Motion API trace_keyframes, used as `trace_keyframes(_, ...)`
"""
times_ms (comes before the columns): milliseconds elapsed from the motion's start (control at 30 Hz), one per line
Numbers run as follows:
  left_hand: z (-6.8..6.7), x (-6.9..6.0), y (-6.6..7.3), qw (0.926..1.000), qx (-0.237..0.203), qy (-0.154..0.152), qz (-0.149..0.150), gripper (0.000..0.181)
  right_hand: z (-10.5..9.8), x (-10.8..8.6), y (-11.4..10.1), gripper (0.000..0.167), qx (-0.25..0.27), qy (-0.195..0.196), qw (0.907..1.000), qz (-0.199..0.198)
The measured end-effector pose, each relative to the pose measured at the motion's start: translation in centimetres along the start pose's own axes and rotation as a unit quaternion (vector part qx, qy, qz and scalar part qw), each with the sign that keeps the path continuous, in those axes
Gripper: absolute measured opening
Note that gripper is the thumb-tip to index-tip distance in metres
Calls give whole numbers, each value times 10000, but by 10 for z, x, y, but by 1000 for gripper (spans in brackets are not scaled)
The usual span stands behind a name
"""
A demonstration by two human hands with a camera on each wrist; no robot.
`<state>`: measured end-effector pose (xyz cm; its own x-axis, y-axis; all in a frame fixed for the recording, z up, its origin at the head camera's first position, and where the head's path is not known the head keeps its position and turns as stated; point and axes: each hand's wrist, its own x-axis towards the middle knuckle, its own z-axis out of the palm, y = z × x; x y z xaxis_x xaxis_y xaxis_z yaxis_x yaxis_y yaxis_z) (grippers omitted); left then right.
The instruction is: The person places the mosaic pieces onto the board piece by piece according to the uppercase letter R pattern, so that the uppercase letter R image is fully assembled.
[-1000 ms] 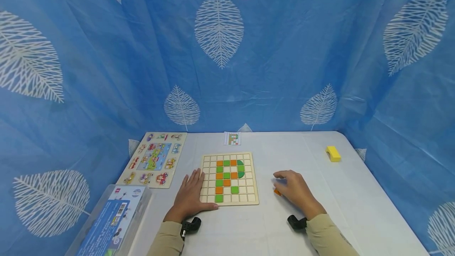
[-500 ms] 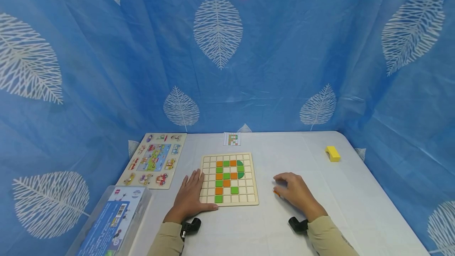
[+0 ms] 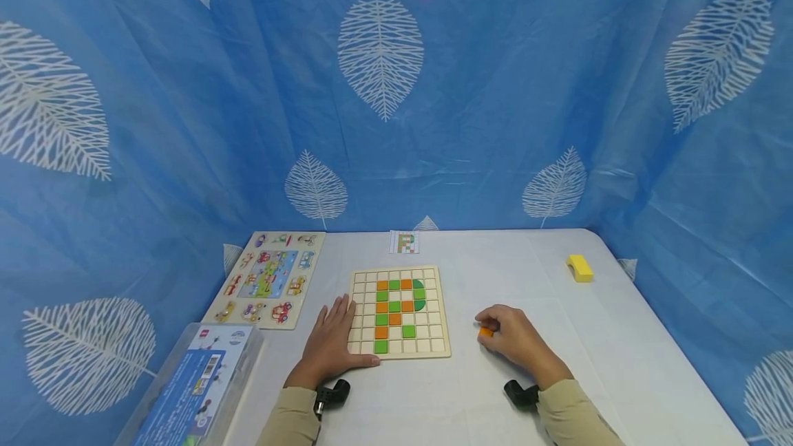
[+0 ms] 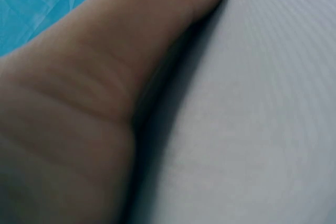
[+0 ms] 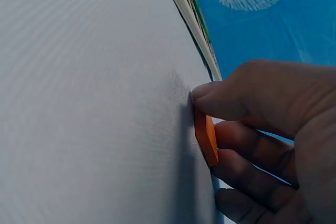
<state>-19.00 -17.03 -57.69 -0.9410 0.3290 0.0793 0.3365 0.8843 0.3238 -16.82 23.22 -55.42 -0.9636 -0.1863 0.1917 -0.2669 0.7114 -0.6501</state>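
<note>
In the head view my left hand [image 3: 331, 343] lies with straight fingers along the left edge of a square wooden grid board [image 3: 445, 308], thumb at its near edge. Green and orange tiles fill part of the grid, and one green tile [image 3: 409, 331] sits apart from the others. To the right of the board, my right hand [image 3: 514, 339] pinches a small orange tile [image 3: 486, 332] just at the table. The right wrist view shows the thumb and curled fingers about this orange tile [image 5: 206, 137]. Only blurred skin and white cloth fill the left wrist view.
A small pattern card [image 3: 405, 242] lies behind the board. At the left are a vehicle picture puzzle [image 3: 248, 315] and a clear plastic box [image 3: 252, 349] with a printed sheet. A yellow arch block [image 3: 581, 268] stands far right on the white-covered table [image 3: 619, 363].
My right fingers have drawn closer together round the orange tile, which now shows more fully and looks tipped up. The right hand has shifted slightly toward me. The left hand has stayed put.
</note>
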Motion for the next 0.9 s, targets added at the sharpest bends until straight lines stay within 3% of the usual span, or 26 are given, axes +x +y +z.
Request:
trace_keyframes(333, 0, -1, 0, 10000, -19, 5, 11, 143, 5, -2, -3, 27, 126, 110, 9997, -149)
trace_keyframes(633, 1, -1, -2, 10000, -16, 7, 10, 143, 17, 1, -12, 29, 199, 345, 9966, -714)
trace_keyframes(900, 0, -1, -1, 10000, -24, -16, -21, 143, 23, 5, -25, 29, 283, 127, 9972, -685)
